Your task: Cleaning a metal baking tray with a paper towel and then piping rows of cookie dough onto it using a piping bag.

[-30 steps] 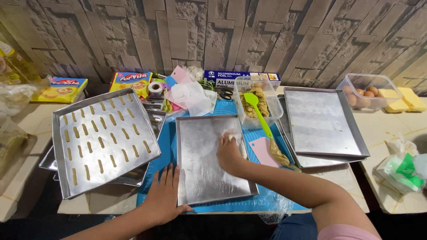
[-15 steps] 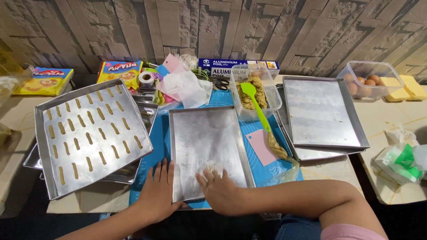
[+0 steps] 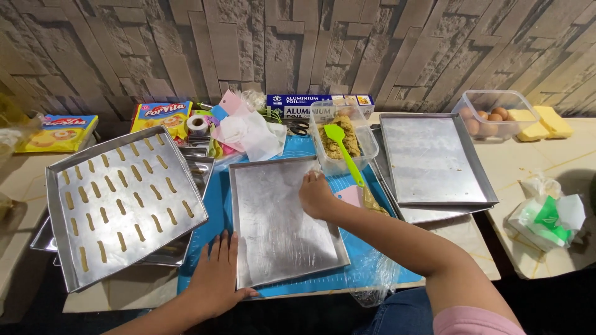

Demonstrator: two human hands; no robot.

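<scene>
Both hands (image 3: 267, 242) on empty tray (image 3: 273, 242).

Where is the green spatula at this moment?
In the head view, the green spatula stands tilted in the clear tub of dough, right of centre, between the middle tray and the right tray, just beyond the right hand.

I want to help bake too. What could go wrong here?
The full tray of dough sticks sits tilted on other trays at the table's edge, so a bump might slide it off. The green spatula sticking out of the dough tub is close to the right hand and could get knocked.
</scene>
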